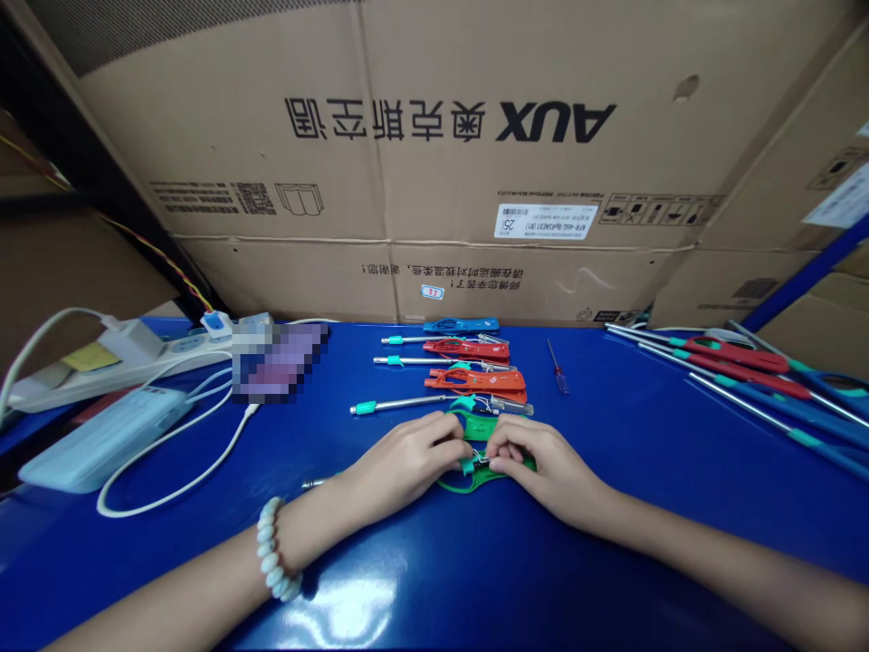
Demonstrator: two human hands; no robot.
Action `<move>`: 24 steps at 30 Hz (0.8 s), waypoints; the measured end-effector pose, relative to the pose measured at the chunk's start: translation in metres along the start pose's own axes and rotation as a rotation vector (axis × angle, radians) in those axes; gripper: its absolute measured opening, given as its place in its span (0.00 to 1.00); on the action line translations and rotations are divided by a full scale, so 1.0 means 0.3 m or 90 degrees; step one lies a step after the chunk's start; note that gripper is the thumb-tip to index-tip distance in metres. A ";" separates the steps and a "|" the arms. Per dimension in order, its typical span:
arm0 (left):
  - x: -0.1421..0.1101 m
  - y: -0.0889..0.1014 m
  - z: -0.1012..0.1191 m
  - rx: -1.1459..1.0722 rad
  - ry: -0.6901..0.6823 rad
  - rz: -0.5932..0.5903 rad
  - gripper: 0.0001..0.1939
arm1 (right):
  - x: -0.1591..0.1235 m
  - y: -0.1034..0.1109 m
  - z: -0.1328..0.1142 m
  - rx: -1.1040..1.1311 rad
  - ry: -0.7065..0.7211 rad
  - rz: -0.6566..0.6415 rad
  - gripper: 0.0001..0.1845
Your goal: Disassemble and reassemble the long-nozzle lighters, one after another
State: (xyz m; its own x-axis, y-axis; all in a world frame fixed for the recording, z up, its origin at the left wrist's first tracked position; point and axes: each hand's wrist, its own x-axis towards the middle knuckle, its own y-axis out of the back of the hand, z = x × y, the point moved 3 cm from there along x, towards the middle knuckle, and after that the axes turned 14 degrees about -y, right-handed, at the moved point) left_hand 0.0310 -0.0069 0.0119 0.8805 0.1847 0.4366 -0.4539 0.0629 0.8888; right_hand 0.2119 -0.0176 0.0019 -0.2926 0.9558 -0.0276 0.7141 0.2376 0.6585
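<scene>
Over a green lighter shell half [465, 484] on the blue table, both hands are at work on a lighter's inner parts. My left hand [421, 448], closed, pinches close to the teal trigger piece [468, 465]; a metal tube tip [312, 484] shows to the left, beyond that forearm. In my right hand [536, 453], thumb and fingers are closed on a small black part [482, 465] with thin white wires. A second green shell half [479, 426] lies just behind the hands. Fingers hide much of the work.
Orange shells [475, 384], red shells [468, 349] and a blue shell [462, 324] lie behind, with metal tubes [407, 405]. A screwdriver [558, 371] and several long-nosed lighters [740, 367] are to the right. A power bank [109, 439], cables and power strip [183, 349] occupy the left.
</scene>
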 end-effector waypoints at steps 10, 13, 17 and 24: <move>-0.005 -0.008 -0.006 -0.045 0.035 0.001 0.09 | -0.002 -0.002 0.005 -0.019 0.028 0.000 0.06; -0.011 -0.014 -0.013 -0.061 0.046 0.006 0.08 | -0.004 -0.001 0.003 -0.021 0.029 0.004 0.06; -0.017 -0.020 -0.016 -0.062 0.043 0.013 0.08 | -0.006 -0.002 0.003 -0.020 0.026 0.006 0.07; -0.017 -0.025 -0.014 -0.055 0.037 0.028 0.10 | -0.009 -0.001 0.007 -0.017 0.033 0.006 0.07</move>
State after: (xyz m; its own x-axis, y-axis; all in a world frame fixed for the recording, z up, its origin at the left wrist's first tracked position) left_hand 0.0294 -0.0043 0.0025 0.8509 0.2454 0.4645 -0.5048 0.1368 0.8523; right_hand 0.2139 -0.0198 0.0001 -0.3190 0.9476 0.0176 0.7001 0.2231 0.6783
